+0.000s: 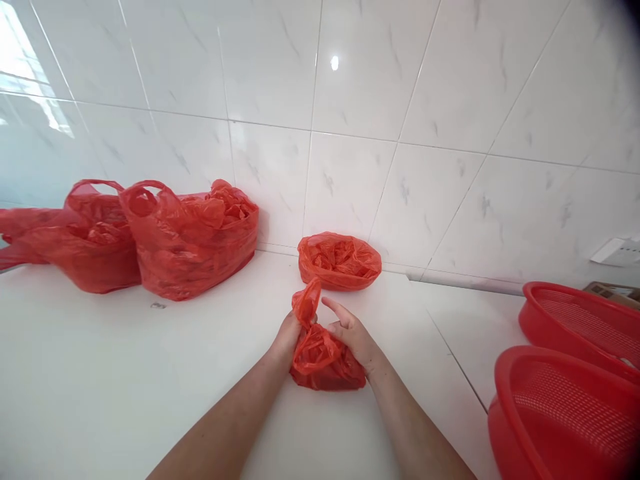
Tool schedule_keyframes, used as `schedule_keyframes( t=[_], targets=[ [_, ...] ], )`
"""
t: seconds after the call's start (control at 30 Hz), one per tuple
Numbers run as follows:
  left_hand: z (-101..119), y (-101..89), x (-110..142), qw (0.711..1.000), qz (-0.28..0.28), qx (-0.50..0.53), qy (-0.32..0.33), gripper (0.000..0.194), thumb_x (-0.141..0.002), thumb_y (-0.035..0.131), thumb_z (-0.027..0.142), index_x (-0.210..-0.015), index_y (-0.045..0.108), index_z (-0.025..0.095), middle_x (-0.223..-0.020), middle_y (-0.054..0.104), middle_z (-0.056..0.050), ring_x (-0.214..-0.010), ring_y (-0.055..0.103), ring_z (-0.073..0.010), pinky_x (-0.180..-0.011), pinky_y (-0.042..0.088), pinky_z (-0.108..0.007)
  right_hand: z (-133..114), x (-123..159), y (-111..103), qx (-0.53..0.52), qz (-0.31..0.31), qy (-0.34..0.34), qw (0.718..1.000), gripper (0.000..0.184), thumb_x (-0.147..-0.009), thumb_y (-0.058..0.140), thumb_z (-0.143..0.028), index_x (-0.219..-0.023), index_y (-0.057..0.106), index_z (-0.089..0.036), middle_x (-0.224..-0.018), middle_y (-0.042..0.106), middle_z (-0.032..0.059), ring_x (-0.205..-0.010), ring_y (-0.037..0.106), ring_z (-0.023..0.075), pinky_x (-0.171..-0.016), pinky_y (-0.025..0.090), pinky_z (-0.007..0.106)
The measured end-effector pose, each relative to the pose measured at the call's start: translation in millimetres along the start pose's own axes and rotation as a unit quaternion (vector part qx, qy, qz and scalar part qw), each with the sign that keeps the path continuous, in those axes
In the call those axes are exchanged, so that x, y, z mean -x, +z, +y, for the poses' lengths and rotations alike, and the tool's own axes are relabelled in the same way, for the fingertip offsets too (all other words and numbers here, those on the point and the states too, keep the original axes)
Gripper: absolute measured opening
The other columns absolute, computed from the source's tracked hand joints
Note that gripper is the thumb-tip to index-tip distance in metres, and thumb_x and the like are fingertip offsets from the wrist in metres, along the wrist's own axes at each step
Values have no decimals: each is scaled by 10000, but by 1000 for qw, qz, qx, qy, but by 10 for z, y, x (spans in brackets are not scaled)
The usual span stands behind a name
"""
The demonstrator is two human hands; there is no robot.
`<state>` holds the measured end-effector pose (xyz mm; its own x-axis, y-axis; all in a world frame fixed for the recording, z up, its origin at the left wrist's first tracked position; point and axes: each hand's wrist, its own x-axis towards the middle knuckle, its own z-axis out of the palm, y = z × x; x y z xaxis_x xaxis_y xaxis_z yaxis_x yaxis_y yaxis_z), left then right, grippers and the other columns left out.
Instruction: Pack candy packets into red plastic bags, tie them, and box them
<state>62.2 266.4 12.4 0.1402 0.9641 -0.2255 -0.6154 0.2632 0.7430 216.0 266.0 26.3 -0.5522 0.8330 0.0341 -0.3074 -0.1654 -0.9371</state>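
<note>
A small red plastic bag (333,370) sits between my two hands, low over the white table. Its handle loop (306,303) stands up on the left, and the crumpled mouth faces me. My left hand (287,339) is closed on the bag's left side below that loop, with most fingers hidden behind the plastic. Against the right side of the bag lies my right hand (354,339), its thumb bent onto the plastic and its index finger stretched forward. The other right fingers are hidden by the bag. What the bag contains cannot be made out.
Just beyond my hands, a red bag with its rim folded down (340,263) stands by the tiled wall. Two large filled red bags (195,247) (100,253) stand on the left. Red plastic baskets (520,407) (545,320) are at right, near a seam in the white table (200,373).
</note>
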Motion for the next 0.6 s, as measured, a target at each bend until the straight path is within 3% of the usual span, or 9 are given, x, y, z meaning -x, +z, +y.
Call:
schedule_keyframes(
  t=[0.07,0.17,0.33,0.43,0.5,0.6],
  targets=[
    [-14,24,-28,999,15,-27,14,254,-690,597,165,-527,406,205,-421,386,69,-370,334,-73,-404,272,-223,-45,24,16,39,-21,7,999,817,-742,713,-360,-1427,292,-214,-580,576,-51,-512,509,100,-539,360,219],
    [-34,55,-71,998,10,-67,17,188,-661,635,151,-554,488,200,-431,445,60,-391,380,-88,-426,297,-233,-64,25,26,93,-22,10,995,738,-719,726,-370,-1363,404,-211,-597,590,-38,-525,536,116,-545,380,232],
    [-122,61,-108,992,-38,-121,7,130,-620,687,142,-721,611,174,-631,632,-1,-556,562,-145,-556,434,-266,78,-93,-25,64,38,-31,997,435,-636,771,-363,-1002,633,-173,-714,634,8,-672,591,153,-659,445,283],
    [-169,28,-106,988,-48,-148,9,238,-649,700,203,-855,582,184,-710,643,-7,-609,598,-156,-602,467,-283,174,-168,-112,15,128,-14,992,277,-633,761,-350,-779,605,-174,-627,586,-21,-554,511,113,-559,403,255],
    [-177,-3,-98,989,-52,-138,22,336,-712,665,282,-1015,536,214,-834,659,-30,-691,631,-178,-655,491,-314,213,-193,-178,-4,176,11,984,244,-657,730,-361,-707,568,-186,-499,487,-55,-442,396,87,-458,315,236],
    [-161,-49,-85,984,-64,-130,106,433,-818,546,389,-1216,424,270,-1157,594,-81,-962,622,-212,-827,487,-374,240,-198,-251,-6,196,10,980,263,-716,656,-417,-634,535,-199,-400,385,-63,-383,313,85,-412,242,241]
  ],
)
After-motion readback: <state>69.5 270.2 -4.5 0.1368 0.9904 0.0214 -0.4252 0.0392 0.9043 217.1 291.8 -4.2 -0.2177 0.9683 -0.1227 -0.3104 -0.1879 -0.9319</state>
